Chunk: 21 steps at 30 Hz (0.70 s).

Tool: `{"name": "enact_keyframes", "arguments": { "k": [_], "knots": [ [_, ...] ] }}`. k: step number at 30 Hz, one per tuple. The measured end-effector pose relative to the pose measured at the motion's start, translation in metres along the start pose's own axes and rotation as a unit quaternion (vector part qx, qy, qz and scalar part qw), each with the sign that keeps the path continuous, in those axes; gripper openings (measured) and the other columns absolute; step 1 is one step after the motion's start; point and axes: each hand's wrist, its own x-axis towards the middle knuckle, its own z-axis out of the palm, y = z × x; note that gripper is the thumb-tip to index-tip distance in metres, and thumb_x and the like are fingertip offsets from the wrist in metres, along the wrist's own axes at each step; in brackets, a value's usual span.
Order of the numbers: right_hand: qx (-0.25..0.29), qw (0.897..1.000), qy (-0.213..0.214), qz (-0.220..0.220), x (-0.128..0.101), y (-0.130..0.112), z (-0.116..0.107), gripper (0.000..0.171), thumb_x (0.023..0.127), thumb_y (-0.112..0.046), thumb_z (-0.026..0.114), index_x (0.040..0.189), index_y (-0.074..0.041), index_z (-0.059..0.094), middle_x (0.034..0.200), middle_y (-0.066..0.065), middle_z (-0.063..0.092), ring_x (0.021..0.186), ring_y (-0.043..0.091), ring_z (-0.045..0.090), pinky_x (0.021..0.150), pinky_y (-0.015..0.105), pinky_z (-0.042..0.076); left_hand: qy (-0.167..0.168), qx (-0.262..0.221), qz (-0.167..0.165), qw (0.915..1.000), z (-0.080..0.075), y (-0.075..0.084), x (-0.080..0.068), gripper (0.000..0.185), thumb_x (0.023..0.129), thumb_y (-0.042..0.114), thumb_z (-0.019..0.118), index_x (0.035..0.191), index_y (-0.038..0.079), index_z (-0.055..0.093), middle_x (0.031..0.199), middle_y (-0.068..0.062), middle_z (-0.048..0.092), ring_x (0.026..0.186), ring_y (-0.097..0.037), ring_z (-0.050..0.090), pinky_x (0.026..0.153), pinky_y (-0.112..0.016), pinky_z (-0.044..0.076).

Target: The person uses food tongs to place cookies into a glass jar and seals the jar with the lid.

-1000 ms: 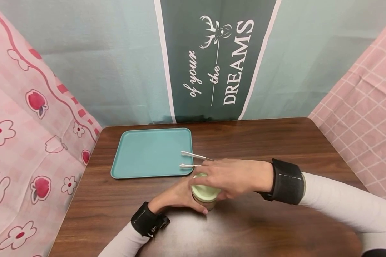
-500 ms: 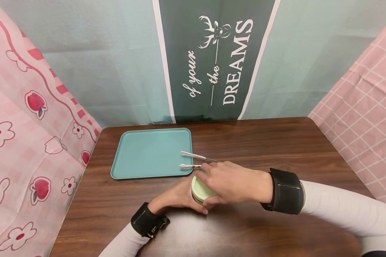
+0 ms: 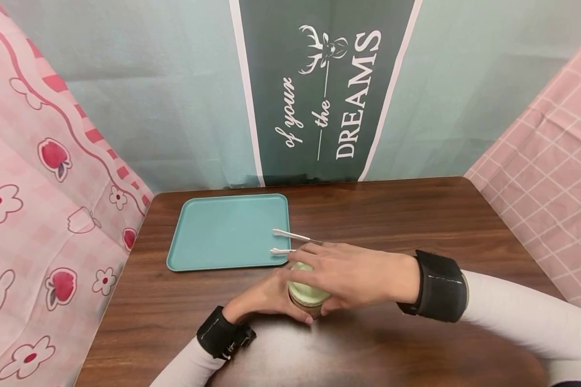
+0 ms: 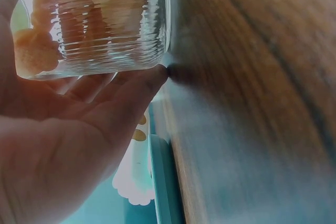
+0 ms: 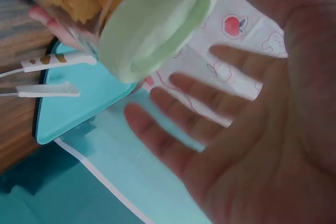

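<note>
Ribbed glass and a pale green lid (image 3: 309,290) mark the jar (image 3: 307,303) standing on the dark wood desk (image 3: 392,215). The left hand (image 3: 266,298) wraps its fingers round the jar's wall in a steadying grip. The right hand (image 3: 348,274) hovers over the lid with fingers spread and straight, gripping nothing.

Judging by this, the lid-opening step is in hand; the next move likely calls for the right hand to close on the lid's rim while the left grip keeps the glass from turning.

Just beyond the grip lie metal tongs (image 3: 290,243), their tips resting on the near right corner of a teal tray (image 3: 222,231); further out hang a dark banner (image 3: 329,80) and pink patterned cloths (image 3: 34,177).

From the head view the right hand hides most of the lid. The right wrist view shows the lid (image 5: 157,24) clear of the open palm (image 5: 262,145), with orange-yellow contents behind the glass. The left wrist view alone shows the fingertips (image 4: 152,77) pressed against the ribbed wall (image 4: 110,19) where jar meets desk.
</note>
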Motion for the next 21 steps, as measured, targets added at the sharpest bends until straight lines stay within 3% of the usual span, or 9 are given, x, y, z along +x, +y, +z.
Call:
{"name": "enact_keyframes", "arguments": {
  "k": [4,9,15,18,21],
  "knots": [
    [-0.018,0.999,-0.020,-0.044,0.000,0.003,-0.003,0.087,0.080,-0.031,0.095,0.154,-0.032,0.049,0.154,-0.001,0.048,0.140,0.022,0.047,0.099,0.039,0.058,-0.004,0.010,-0.001,0.9999,-0.001,0.001,0.000,0.099,0.072,0.028,0.101,0.151,0.015,0.044,0.139,0.004,0.058,0.122,-0.008,0.059,0.107,-0.030,0.050],
    [-0.019,0.998,-0.032,-0.050,0.003,0.006,0.000,0.080,0.083,-0.025,0.092,0.152,-0.032,0.053,0.151,-0.003,0.051,0.130,0.019,0.052,0.093,0.033,0.059,-0.018,0.010,-0.006,0.9998,-0.001,0.001,-0.001,0.100,0.073,0.028,0.100,0.153,0.015,0.043,0.138,0.004,0.060,0.121,-0.007,0.060,0.107,-0.029,0.050],
    [-0.019,0.999,-0.010,-0.034,0.005,0.008,0.005,0.072,0.081,-0.034,0.094,0.145,-0.028,0.060,0.137,-0.003,0.058,0.113,0.019,0.057,0.084,0.031,0.060,-0.003,-0.004,-0.006,1.0000,0.000,0.000,0.000,0.113,0.069,0.027,0.102,0.158,0.019,0.034,0.140,0.003,0.059,0.121,-0.009,0.061,0.107,-0.029,0.050],
    [-0.030,0.999,0.007,-0.014,0.005,0.006,0.008,0.072,0.081,-0.043,0.092,0.144,-0.025,0.060,0.130,-0.001,0.060,0.105,0.020,0.059,0.073,0.032,0.060,0.004,-0.008,-0.005,0.9999,0.001,0.001,0.000,0.113,0.066,0.025,0.103,0.157,0.020,0.035,0.139,0.003,0.059,0.120,-0.009,0.061,0.107,-0.029,0.050],
    [-0.036,0.999,0.026,0.004,0.005,0.004,0.011,0.072,0.082,-0.050,0.088,0.141,-0.020,0.061,0.128,0.003,0.062,0.102,0.022,0.062,0.070,0.034,0.060,0.007,-0.008,-0.004,0.9999,0.001,0.000,0.001,0.106,0.065,0.023,0.104,0.151,0.018,0.042,0.137,0.003,0.061,0.119,-0.009,0.062,0.107,-0.030,0.050]
  ]
}}
